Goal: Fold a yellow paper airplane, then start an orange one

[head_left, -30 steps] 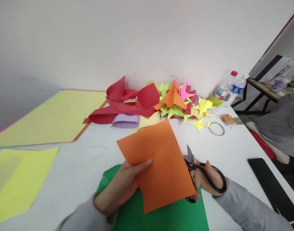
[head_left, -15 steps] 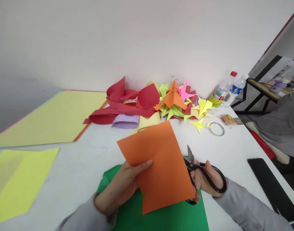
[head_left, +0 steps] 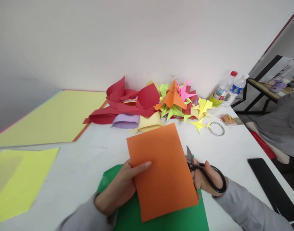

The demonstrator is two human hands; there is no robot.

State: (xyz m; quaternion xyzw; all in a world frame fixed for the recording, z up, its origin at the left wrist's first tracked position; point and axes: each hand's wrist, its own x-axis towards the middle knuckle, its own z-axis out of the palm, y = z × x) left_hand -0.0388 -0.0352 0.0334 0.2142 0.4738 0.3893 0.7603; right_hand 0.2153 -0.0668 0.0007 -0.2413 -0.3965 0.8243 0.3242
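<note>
An orange sheet of paper (head_left: 163, 179) is raised in front of me, tilted slightly, its left edge pinched by my left hand (head_left: 127, 183) with the thumb on top. My right hand (head_left: 206, 179) grips black-handled scissors (head_left: 196, 166) through the loops. The scissor blades are spread and point upward beside the paper's right edge; one blade is partly hidden by the sheet, so whether they touch it I cannot tell. Beneath both hands lies a green sheet (head_left: 176, 219) on the white table (head_left: 72, 179).
Folded paper shapes sit against the wall: red loops (head_left: 147, 99), a purple band (head_left: 126, 121), an orange plane (head_left: 174, 96). Two bottles (head_left: 222, 91) and a tape roll (head_left: 216, 129) are right. Yellow paper (head_left: 38, 179) lies left, a black strip (head_left: 269, 183) right. Someone sits at the far right.
The orange sheet has turned and shifted a little to the right and down, now looking like a plain rectangle and covering more of the scissors. Both hands stay nearly in place.
</note>
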